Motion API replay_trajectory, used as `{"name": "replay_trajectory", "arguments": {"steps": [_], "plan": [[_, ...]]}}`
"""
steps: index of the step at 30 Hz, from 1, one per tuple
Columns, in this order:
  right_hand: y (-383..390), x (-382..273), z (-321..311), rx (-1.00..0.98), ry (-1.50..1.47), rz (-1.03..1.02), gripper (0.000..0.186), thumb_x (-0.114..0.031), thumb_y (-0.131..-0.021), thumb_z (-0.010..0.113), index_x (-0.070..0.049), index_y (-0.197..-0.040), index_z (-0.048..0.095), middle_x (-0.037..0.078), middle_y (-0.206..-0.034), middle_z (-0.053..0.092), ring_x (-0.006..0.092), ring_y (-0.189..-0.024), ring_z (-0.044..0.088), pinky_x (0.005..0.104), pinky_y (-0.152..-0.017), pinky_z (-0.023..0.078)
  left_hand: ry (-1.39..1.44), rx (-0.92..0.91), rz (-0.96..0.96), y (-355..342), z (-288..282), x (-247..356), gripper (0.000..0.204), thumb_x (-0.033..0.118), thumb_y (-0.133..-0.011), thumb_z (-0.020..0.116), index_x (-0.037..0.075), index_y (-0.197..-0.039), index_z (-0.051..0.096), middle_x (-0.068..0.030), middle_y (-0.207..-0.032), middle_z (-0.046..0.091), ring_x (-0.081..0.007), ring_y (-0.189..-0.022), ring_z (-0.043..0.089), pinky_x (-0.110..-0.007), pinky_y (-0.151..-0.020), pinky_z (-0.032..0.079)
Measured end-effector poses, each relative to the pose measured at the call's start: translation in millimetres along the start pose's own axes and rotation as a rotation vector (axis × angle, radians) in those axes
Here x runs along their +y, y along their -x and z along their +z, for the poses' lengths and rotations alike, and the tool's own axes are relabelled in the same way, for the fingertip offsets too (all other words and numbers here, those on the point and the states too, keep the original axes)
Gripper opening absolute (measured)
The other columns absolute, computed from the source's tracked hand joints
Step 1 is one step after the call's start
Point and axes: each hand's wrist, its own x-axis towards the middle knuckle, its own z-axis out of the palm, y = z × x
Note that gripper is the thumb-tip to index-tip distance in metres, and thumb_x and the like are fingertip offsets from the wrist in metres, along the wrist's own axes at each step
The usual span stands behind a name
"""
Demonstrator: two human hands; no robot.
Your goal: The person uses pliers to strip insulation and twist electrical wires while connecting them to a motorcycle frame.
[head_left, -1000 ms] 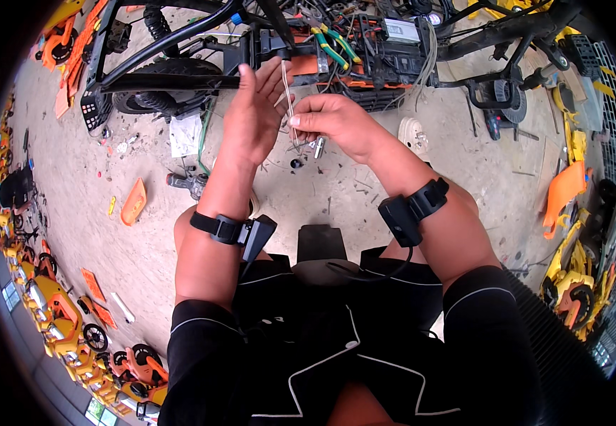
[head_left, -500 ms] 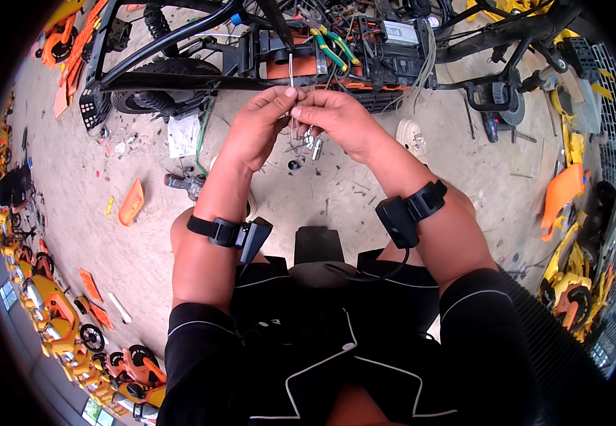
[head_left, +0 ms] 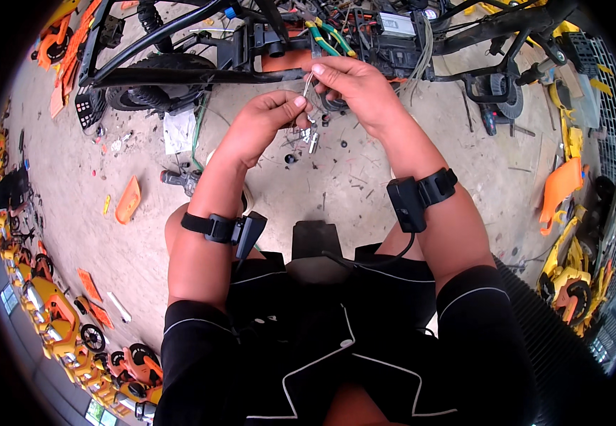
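Note:
Thin pale wires [head_left: 308, 84] run between my two hands. Finger and thumb of my left hand [head_left: 269, 122] pinch their lower part. Higher up and to the right, my right hand [head_left: 350, 86] grips the upper end of the same wires. Small shiny metal pieces [head_left: 312, 136] show just below my left fingertips; whether they hang from the wires or lie on the floor I cannot tell. Beyond my hands is a black metal vehicle frame [head_left: 240, 76]. Pliers with green and yellow handles [head_left: 322, 40] rest on it.
A tyre [head_left: 162, 79] lies under the frame's left part. Grey cables [head_left: 422, 60] hang at its right, near a power tool [head_left: 489, 123]. Another power tool [head_left: 180, 180], an orange plastic piece [head_left: 129, 201] and white paper [head_left: 179, 132] lie on the floor. Yellow vehicles [head_left: 52, 312] line the left.
My hands have moved apart: the right one went up and away, while the left stayed lower. More of the wires now shows between them.

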Motion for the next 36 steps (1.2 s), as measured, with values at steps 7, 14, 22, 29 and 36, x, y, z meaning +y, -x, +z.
{"name": "replay_trajectory", "arguments": {"steps": [7,14,22,29,36], "plan": [[-1.9,-2.6,-7.1,0.073,-0.085,-0.060,0.027,-0.025,-0.095,0.066,-0.004,-0.111,0.072,0.000,-0.096,0.070,0.0082,-0.081,0.058,0.0242,-0.071,0.047,0.059,0.021,-0.001,2.0,-1.8,2.9,0.026,0.026,-0.100,0.059,0.001,-0.104,0.066,-0.0032,-0.084,0.064,-0.0147,-0.087,0.062,-0.029,-0.087,0.048],[-3.1,-4.0,-15.6,0.126,-0.084,-0.080,0.025,-0.024,-0.096,0.066,-0.005,-0.110,0.072,0.000,-0.091,0.068,0.0065,-0.081,0.057,0.0220,-0.071,0.046,-0.037,0.090,0.107,1.5,2.3,3.8,0.024,0.023,-0.100,0.058,0.001,-0.104,0.066,-0.0020,-0.085,0.064,-0.0118,-0.085,0.059,-0.027,-0.084,0.046],[-2.1,-5.9,-14.4,0.205,-0.043,-0.057,0.025,-0.025,-0.092,0.070,-0.003,-0.105,0.073,0.001,-0.088,0.069,0.0075,-0.078,0.058,0.0224,-0.071,0.045,-0.234,0.177,0.213,4.0,4.9,7.2,0.023,0.022,-0.100,0.059,0.000,-0.102,0.065,-0.0011,-0.084,0.063,-0.0091,-0.082,0.057,-0.024,-0.079,0.045],[-2.9,-0.6,-17.0,0.260,-0.079,-0.017,0.023,-0.025,-0.090,0.073,-0.004,-0.097,0.072,0.001,-0.084,0.069,0.0072,-0.078,0.059,0.0225,-0.071,0.044,-0.314,0.211,0.177,5.8,7.8,11.1,0.019,0.020,-0.099,0.060,0.002,-0.102,0.066,0.0003,-0.083,0.064,-0.0061,-0.076,0.056,-0.022,-0.067,0.045],[-1.7,-3.0,-10.9,0.282,-0.089,-0.019,0.022,-0.026,-0.088,0.075,-0.004,-0.091,0.071,0.000,-0.081,0.068,0.0066,-0.075,0.058,0.0219,-0.068,0.043,-0.426,0.283,0.299,4.1,4.3,2.5,0.018,0.020,-0.097,0.064,0.002,-0.097,0.067,0.0000,-0.080,0.064,-0.0069,-0.076,0.057,-0.024,-0.065,0.045]]}}
